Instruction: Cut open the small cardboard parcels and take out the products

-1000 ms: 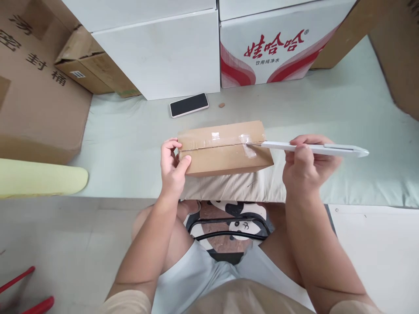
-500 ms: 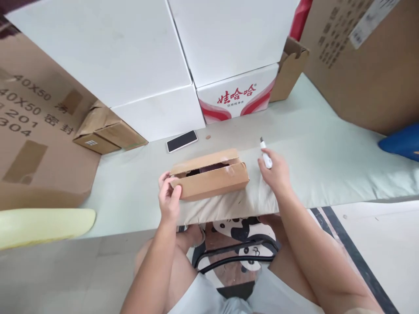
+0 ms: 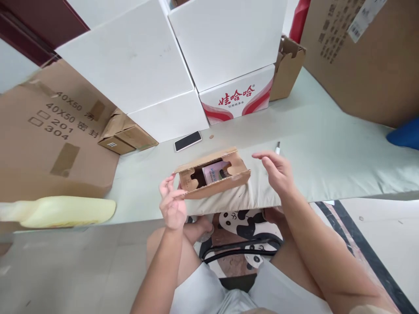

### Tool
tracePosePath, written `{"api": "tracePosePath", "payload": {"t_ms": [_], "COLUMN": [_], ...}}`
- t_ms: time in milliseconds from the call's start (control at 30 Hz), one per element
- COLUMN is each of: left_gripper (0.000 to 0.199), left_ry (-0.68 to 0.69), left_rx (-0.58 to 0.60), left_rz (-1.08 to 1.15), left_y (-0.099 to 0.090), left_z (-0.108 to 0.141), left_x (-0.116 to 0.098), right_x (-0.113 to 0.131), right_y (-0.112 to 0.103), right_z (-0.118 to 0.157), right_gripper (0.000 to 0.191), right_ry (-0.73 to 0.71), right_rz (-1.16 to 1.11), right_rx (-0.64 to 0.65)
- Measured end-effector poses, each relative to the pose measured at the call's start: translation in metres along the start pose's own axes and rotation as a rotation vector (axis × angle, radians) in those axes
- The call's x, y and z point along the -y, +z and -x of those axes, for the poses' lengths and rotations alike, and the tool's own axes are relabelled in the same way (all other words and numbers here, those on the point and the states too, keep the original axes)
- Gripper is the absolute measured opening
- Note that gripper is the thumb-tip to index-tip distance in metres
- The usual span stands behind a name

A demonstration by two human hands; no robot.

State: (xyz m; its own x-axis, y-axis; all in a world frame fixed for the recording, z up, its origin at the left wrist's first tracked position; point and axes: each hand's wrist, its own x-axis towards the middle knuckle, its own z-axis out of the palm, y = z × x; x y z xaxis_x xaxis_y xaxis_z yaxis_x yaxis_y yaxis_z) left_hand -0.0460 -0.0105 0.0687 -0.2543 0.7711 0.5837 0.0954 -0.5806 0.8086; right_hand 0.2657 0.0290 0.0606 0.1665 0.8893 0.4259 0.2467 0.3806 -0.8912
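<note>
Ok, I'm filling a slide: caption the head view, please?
Left hand at the open cardboard box, a printed item inside; right hand near the cutter.

Way into carton from above; flaps intrude.

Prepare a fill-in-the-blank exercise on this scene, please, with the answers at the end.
The top of the cardboard box between the hands is ____.
The left hand is at the box's ____ end.
The slim tool beside the right hand has a ____ handle.
The phone lies with its dark screen facing ____.
Missing words: open; left; white; up.
</note>
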Motion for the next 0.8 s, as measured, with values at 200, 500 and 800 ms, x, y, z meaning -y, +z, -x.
{"api": "tracePosePath", "payload": {"t_ms": [200,500,800], "left_gripper": [0.05,0.025,0.036], "left_ry": [-0.063,-0.5,-0.208], "left_rx": [0.188,1.443,1.545], "left_rz": [-0.31,-0.945,-0.985], "left_y": [-0.006,0.084,0.083], "left_z": [-0.017,-0.13,-0.146], "left_x": [-0.04,-0.121,-0.089], "right_x": [0.034,0.046,0.042], "right_y": [0.009,0.002,0.016], "right_z": [0.0,0.001,0.007], "right_gripper": [0.063,0.077,0.064], "right_ry": [-0.327,-0.33,-0.366], "right_rz": [-0.101,0.007,0.216], "right_rx": [0.534,0.715,0.717]}}
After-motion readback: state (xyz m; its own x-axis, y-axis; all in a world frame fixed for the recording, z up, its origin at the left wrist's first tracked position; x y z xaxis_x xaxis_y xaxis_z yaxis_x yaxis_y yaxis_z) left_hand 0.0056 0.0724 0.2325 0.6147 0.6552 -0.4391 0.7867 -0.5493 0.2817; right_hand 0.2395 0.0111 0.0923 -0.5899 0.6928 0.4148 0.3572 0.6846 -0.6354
